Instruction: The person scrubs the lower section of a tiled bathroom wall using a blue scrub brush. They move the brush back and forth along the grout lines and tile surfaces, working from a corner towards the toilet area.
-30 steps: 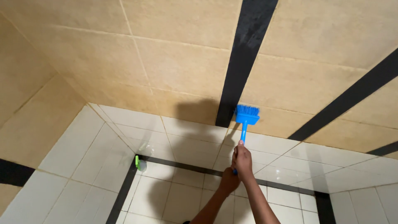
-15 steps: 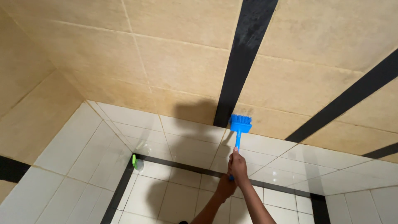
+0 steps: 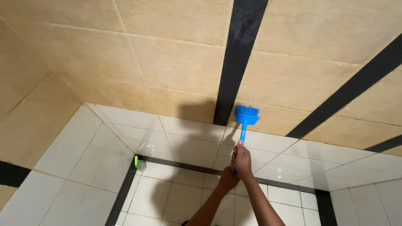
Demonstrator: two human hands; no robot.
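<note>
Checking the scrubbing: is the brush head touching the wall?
Touching. The head view shows the blue brush head pressed against the tan wall, no gap visible.

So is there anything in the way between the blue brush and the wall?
Nothing visible. The blue brush has its bristles right at the tan wall tiles, beside the black stripe. Both hands hold its handle, the right hand higher and the left hand lower. The small green thing sits off in the corner.

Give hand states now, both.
Left hand: closed on the brush handle's lower end.
Right hand: closed on the handle, above the left.
</note>
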